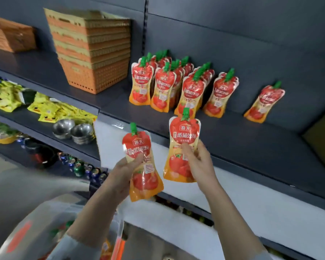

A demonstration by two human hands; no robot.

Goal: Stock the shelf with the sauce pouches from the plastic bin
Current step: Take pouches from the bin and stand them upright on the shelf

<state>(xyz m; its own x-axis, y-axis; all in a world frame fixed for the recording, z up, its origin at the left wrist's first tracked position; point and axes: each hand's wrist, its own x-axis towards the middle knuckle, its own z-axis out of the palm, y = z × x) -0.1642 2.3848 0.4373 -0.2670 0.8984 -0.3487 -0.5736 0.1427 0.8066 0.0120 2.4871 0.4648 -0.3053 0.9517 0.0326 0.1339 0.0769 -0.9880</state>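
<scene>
the sauce pouches [192, 94] are red on top, fading to orange-yellow at the base, each with a green cap, white lettering and a red tomato picture. the shelf [251, 139] is dark grey with a white front strip [270, 196]. the baskets [94, 59] are orange with pale yellow rims and a grid of small holes. the packets [6, 96] are bright yellow with black marks. the bowls [73, 130] are silver. the sleeves [79, 248] are light grey.

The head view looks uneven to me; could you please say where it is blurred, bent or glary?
Head view: the right-hand pouch is sharp, its print readable; the left-hand pouch shows glare streaks; the plastic bin at lower left is smeared by blur; the shelf edges slant and bow, wide-angle distortion; light is soft, without hard shadows.
</scene>
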